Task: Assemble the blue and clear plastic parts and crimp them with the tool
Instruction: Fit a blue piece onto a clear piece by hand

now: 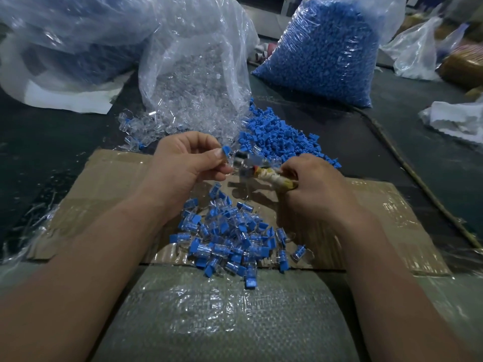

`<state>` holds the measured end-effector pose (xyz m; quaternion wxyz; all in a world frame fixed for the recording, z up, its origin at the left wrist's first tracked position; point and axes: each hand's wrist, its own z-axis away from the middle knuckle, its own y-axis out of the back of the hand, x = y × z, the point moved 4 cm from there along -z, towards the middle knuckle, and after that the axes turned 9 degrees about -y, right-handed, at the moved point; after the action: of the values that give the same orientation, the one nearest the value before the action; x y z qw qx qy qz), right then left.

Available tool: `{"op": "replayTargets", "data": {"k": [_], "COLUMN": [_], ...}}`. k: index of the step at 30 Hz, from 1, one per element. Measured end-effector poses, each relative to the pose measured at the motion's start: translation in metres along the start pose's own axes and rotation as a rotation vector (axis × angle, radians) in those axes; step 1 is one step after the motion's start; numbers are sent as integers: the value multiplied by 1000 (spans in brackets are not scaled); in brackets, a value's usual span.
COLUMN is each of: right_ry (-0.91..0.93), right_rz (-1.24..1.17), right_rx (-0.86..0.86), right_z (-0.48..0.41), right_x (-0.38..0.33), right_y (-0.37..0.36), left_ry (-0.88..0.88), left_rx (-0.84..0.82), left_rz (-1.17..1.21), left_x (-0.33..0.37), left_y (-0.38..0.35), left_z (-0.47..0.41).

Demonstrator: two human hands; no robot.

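Left hand [183, 163]: I held it up over the far edge of the cardboard [109, 184], with my fingers [209, 152] curled and the thumb and forefinger pinching one small piece [226, 152].
Piece: it had a blue cap on a clear body and sat right at my left fingertips. It was blurred, so I could not tell whether it touched the tool's head or sat just beside it.
Right hand [311, 184]: knuckles up, just right of my left hand, it was clenched round the handle of the tool [269, 176].
Tool: the handle was wrapped in pale cloth with yellow and red patches. Its dark head pointed left at the pinched piece and was too blurred to show how it stood.
Joined pieces [230, 241]: a heap of them, blue and clear, lay on the cardboard below both hands, nearer me.
Blue parts [277, 137]: a loose pile lay on the dark desk [52, 131] just beyond my hands.
Clear parts [156, 126]: they spilled from the mouth of a clear bag [193, 69], left of the blue pile.
Full bag [326, 48]: packed with blue parts, it stood upright far right of the clear bag.
Woven sack [222, 309]: it lay nearest me, and the heap's near edge reached onto it.
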<state>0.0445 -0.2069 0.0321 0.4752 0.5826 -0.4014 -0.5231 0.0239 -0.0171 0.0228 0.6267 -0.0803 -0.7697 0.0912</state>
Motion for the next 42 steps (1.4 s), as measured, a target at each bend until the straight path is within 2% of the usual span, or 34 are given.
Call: {"op": "replayTargets", "data": {"k": [4,8,22,32,42], "right_ry": [-1,30,112,108,108], "right_rz": [-189,-279,-251,-237,-227], "right_rx": [125,115,-8,37,91], "right_z": [0,4,9,10,10], "right_x": [0,-6,-20,-25,-25], "right_y": [8,7,1,4,2], "left_ry": [-47,-83,-155,-240,-242], "left_rx": [29,38,69,79,104], "left_rz": [-17,-32,-111,-263,-311], "left_x": [1,1,2,6,8], "left_y": [0,0,-2,-6,-5], "left_z": [-1,-1,0,4,6]}}
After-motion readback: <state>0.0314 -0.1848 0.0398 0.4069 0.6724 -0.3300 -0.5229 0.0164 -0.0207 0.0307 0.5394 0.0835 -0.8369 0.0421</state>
